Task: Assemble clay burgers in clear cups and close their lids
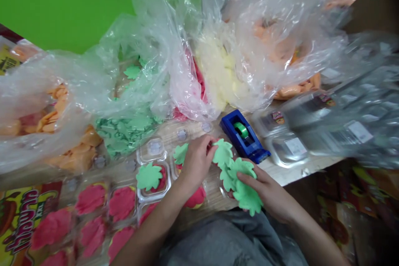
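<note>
My left hand (198,156) pinches the edge of a green leaf-shaped gummy (222,152). My right hand (268,189) is closed around several more of these green gummies (246,193), fanned out against the first one. Beneath and left of my hands stand clear plastic trays with square cups. One cup holds a green gummy (149,176) lying over a red piece. Another green gummy (181,153) shows just behind my left hand. Red pieces (121,203) fill several cups at the lower left, and my left forearm covers some of them.
A blue tape dispenser (245,137) stands just beyond my right hand. Open clear bags of green (127,129), red, yellow (218,70) and orange pieces line the back. Stacked clear plastic containers (336,129) lie at the right. A printed yellow-and-red box (28,220) is at the lower left.
</note>
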### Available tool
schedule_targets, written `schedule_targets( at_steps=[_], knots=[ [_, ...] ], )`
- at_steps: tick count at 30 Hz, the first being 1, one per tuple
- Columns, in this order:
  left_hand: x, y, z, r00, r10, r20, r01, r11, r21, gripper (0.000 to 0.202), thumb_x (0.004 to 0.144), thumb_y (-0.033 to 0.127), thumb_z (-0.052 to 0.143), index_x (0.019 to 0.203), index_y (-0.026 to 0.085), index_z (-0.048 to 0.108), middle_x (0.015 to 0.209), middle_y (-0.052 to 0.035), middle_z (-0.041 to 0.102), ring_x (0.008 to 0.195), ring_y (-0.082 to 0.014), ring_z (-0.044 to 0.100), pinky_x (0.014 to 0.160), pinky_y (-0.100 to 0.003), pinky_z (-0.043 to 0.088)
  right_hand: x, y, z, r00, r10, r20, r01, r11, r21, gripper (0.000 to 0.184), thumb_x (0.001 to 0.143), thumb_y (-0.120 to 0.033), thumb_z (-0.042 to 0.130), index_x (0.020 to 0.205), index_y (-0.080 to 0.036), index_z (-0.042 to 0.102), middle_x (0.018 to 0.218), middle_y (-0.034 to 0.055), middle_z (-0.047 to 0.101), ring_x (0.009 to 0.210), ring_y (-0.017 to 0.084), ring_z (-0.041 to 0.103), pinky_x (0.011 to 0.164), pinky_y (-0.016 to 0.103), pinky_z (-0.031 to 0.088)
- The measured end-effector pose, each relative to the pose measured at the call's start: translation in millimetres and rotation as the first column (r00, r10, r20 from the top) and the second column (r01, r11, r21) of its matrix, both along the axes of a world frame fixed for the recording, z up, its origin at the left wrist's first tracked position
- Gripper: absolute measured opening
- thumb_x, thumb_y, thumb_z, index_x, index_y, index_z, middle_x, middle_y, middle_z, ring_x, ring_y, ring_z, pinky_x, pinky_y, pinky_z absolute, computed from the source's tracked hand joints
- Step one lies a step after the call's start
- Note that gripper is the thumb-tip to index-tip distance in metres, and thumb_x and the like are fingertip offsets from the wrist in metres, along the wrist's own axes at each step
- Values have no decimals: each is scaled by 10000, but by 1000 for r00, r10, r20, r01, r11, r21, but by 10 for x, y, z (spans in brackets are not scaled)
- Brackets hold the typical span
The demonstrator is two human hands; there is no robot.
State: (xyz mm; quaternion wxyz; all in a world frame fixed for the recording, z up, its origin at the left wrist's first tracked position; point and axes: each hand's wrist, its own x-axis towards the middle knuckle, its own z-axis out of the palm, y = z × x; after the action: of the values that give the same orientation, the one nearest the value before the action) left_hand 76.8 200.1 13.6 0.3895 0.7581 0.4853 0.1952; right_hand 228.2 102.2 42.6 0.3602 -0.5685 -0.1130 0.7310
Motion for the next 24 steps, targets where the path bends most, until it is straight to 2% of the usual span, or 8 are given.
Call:
schedule_targets(
  at_steps=[4, 6, 9, 16, 18, 20, 22, 24],
  knots=[
    [-29, -26, 94, 1000, 29, -12, -28, 998, 56, 203, 829, 226, 531, 1016, 205, 607, 1047, -82, 593, 1036, -259, 467, 935, -453, 302, 86, -127, 77, 997, -21, -69, 24, 999, 34, 444, 772, -315, 618, 1170, -205, 455, 864, 38, 691, 637, 171, 668, 446, 223, 486],
    [-61, -109, 245, 994, -34, 106, 45, 994, -96, 233, 862, 276, 485, 1064, 220, 587, 1073, -70, 596, 1018, -222, 506, 897, -382, 369, 74, -148, 148, 994, -6, -110, 13, 997, 70, 520, 754, -295, 636, 1226, -228, 427, 908, 44, 692, 659, 179, 678, 491, 241, 504],
    [-143, -271, 444, 949, -65, 307, 192, 895, -403, 287, 841, 309, 529, 1124, 263, 549, 1087, -29, 617, 978, -176, 565, 812, -277, 439, -2, -110, 242, 992, 41, -119, -27, 993, 119, 577, 746, -277, 645, 1269, -273, 400, 928, 30, 690, 663, 177, 683, 543, 265, 526],
    [-556, -547, 395, 959, 197, 201, -87, 887, -454, 213, 830, 247, 547, 1039, 263, 584, 925, 14, 635, 857, -130, 584, 743, -215, 446, -70, -95, 121, 991, 119, 62, -126, 983, 133, 387, 773, -345, 624, 1145, -261, 556, 1017, 28, 660, 781, 171, 646, 673, 277, 524],
    [-707, -638, 376, 966, 227, 123, -172, 921, -350, 259, 843, 237, 531, 1099, 264, 560, 981, 0, 635, 886, -133, 583, 759, -222, 446, -6, -141, 66, 976, 76, 205, -102, 988, 117, 341, 761, -372, 631, 1072, -236, 592, 945, 24, 664, 749, 162, 624, 635, 250, 509],
    [-838, -750, 347, 983, 173, 56, -168, 981, -94, 284, 854, 195, 511, 1129, 259, 543, 1025, -16, 634, 922, -145, 570, 801, -246, 435, 71, -177, 49, 939, 62, 339, -111, 986, 127, 279, 757, -386, 631, 988, -232, 602, 841, 3, 650, 686, 144, 595, 585, 227, 488],
    [-933, -865, 272, 998, 18, -63, -3, 974, 228, 296, 861, 145, 481, 1131, 243, 549, 1025, -37, 645, 934, -171, 552, 845, -296, 411, 132, -189, 57, 895, 119, 429, -207, 965, 163, 230, 757, -389, 626, 924, -232, 605, 758, -16, 622, 615, 129, 558, 532, 217, 461],
    [-987, -961, 146, 967, -134, -218, 213, 894, 395, 272, 877, 137, 436, 1098, 211, 577, 987, -56, 664, 898, -191, 549, 837, -332, 406, 152, -182, 57, 829, 202, 522, -344, 919, 191, 211, 753, -387, 622, 883, -220, 628, 706, -12, 609, 588, 140, 540, 503, 228, 436]
  ],
)
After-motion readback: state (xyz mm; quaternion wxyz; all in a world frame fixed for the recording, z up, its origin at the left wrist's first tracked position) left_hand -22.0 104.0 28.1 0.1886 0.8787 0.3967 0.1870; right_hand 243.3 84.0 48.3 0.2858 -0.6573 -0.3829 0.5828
